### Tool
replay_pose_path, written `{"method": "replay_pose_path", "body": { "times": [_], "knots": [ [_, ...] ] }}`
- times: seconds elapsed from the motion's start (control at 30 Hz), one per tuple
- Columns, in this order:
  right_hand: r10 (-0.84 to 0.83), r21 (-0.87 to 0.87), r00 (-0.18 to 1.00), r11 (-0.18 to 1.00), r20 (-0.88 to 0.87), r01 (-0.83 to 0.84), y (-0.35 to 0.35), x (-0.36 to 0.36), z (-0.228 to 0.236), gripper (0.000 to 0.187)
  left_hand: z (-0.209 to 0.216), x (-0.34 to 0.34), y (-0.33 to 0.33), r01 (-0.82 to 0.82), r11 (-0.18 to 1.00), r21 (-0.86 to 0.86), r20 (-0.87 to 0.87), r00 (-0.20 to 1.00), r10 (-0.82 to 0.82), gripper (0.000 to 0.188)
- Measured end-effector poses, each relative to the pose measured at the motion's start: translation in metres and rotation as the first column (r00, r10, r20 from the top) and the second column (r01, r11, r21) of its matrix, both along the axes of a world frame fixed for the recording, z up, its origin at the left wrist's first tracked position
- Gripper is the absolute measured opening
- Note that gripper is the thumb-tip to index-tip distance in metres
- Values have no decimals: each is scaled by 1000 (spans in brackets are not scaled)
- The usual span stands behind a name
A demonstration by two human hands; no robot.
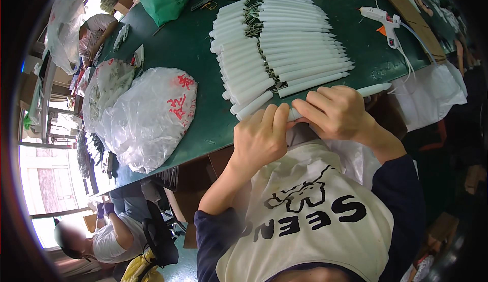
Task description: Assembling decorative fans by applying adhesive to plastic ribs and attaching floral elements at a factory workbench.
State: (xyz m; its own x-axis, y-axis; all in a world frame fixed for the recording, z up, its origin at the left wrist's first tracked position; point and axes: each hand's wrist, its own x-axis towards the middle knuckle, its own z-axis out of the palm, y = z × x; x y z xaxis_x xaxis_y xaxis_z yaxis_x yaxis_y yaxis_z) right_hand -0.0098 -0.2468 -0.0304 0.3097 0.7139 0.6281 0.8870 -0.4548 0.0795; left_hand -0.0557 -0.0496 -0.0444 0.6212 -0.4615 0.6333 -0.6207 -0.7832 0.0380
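Observation:
Close to my body, at the table's near edge, both hands grip one white electric taper candle [372, 90]. My left hand [262, 133] is closed around its lower end, and my right hand [333, 111] is wrapped round its body. The pointed tip sticks out to the right beyond my right hand. My fingers cover the middle, so the joint there is hidden. Just beyond my hands lies a long row of similar white candles [305, 53], side by side. Each of these is in two pieces, short tubes [238, 61] on the left and tapered ones on the right, with thin wires between.
A white glue gun [390, 23] with its cord lies on the green table [203, 96] at right, beside a cardboard strip [412, 20]. Clear plastic bags [147, 114] and a green bag [161, 0] sit left. Two co-workers [114, 236] are at the left.

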Motion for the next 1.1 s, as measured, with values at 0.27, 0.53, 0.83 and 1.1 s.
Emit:
{"method": "replay_pose_path", "body": {
  "times": [0.27, 0.53, 0.83, 1.1],
  "knots": [
    [62, -44, 998, 997, 22, -61, 0, 5, -3, 26, 0, 0, 6, 39, 997, 66, -53, 998, -36, 25],
    [28, 6, 998, 1000, -58, -27, 4, -4, -8, 27, 0, -5, 5, 35, 999, 16, -88, 996, -34, 24],
    [48, -14, 994, 999, -93, -49, 10, -1, -8, 24, -2, -2, 12, 60, 998, 5, -119, 991, -59, 25],
    [58, 32, 998, 998, 17, -59, 20, 14, 4, 28, 19, 7, 22, -12, 1000, 26, 14, 1000, 12, 22]
  ]
}}
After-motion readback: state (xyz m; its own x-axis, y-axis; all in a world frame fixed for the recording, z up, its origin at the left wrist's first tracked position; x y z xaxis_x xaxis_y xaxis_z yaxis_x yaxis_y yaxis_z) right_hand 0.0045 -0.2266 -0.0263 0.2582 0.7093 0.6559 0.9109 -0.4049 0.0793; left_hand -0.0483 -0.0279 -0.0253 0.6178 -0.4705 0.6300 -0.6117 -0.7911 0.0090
